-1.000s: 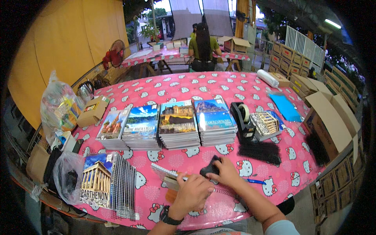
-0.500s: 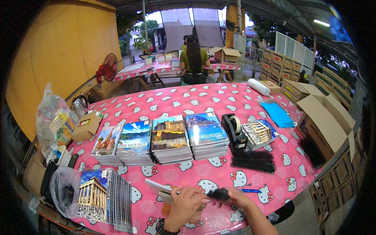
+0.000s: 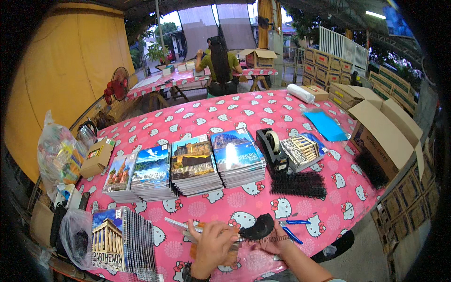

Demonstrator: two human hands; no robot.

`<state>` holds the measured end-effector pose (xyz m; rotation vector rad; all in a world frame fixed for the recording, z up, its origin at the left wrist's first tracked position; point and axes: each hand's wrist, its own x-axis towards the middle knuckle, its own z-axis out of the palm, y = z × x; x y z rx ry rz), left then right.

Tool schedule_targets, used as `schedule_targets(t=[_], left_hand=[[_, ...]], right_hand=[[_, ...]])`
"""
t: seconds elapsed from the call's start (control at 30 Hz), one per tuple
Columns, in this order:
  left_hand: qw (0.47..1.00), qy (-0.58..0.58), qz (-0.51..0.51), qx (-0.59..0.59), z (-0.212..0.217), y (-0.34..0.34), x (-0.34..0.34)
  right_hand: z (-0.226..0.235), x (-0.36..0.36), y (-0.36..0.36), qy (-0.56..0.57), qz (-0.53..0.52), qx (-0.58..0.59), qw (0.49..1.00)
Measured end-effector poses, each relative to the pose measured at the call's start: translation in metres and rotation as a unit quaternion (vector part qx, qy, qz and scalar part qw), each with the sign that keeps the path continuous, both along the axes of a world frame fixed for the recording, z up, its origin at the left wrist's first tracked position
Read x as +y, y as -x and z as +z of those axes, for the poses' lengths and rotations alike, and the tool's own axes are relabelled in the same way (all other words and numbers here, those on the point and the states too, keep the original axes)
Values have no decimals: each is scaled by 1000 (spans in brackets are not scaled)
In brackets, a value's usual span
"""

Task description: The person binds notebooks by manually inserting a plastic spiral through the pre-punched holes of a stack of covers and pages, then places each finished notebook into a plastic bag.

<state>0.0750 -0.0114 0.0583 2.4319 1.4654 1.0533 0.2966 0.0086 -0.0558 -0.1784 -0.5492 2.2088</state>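
Note:
My left hand (image 3: pixel 212 244) is closed over the edge of a notebook (image 3: pixel 176 223) seen nearly edge-on, above a brown wooden piece (image 3: pixel 230 257). Fingers of my right hand (image 3: pixel 278 245) close on a thin dark spiral binding coil (image 3: pixel 264 239), which stretches from the notebook's side toward my palm. Between the hands, just above the coil, is a rounded black thing (image 3: pixel 257 227) whose kind I cannot make out. Blue-handled pliers (image 3: pixel 293 235) lie beside my right fingers, handles spread. Most of the notebook is hidden under my left hand.
Stacks of spiral notebooks (image 3: pixel 195 162) stand in a row ahead, with another stack (image 3: pixel 108 239) at left. A tape dispenser (image 3: pixel 272 152), black coils (image 3: pixel 298 184) and an open carton (image 3: pixel 383 141) are at right. A person (image 3: pixel 221 66) sits at the far table.
My right hand has shifted off the black thing, which now shows more fully, and the coil is visible in my fingers. More of the pliers shows. The whole view has shifted slightly.

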Motion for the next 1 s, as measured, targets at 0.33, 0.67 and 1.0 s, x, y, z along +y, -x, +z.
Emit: schedule_targets(t=[0.33, 0.67, 1.0], left_hand=[[1000, -21, 4, -14, 8, 4, -1], [997, 10, 43, -58, 5, 28, -3], [998, -43, -17, -41, 2, 34, 13]], right_hand=[[49, 21, -11, -201, -107, -359, 905], [122, 43, -12, -419, -172, -403, 795], [34, 51, 6, -462, -344, -695, 429]])
